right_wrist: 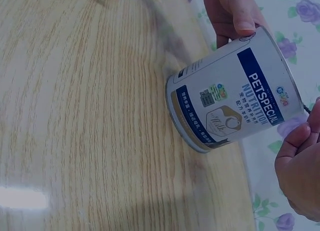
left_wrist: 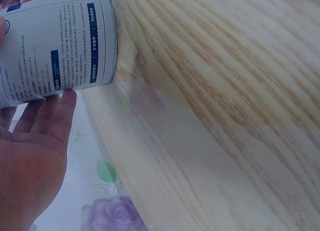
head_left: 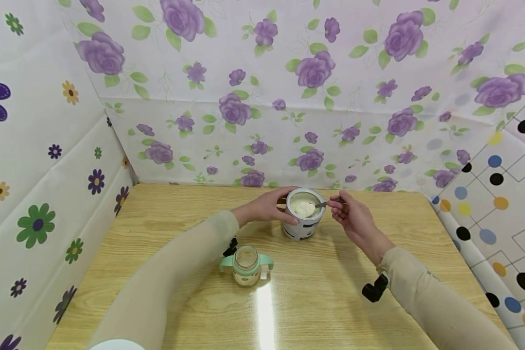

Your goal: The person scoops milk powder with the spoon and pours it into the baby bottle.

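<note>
An opened white tin of milk powder (head_left: 301, 229), its front printed "PETSPECIAL NUTRITION" in the right wrist view, stands on the table. My left hand (head_left: 269, 206) holds the tin's left side; in the left wrist view its fingers (left_wrist: 64, 113) lie against the printed label (left_wrist: 55, 46). Pale powder (head_left: 303, 209) shows inside the rim. My right hand (head_left: 355, 219) pinches the dark handle of a metal spoon (head_left: 322, 204) at the tin's right rim. The spoon's bowl end is over or in the powder, and powder hides its shape.
A baby bottle (head_left: 246, 272) with mint-green handles and an open top stands nearer on the wooden table (head_left: 315, 301), below my left wrist. Floral cloth (head_left: 227, 141) hangs along the table's back edge, with patterned sheets at both sides.
</note>
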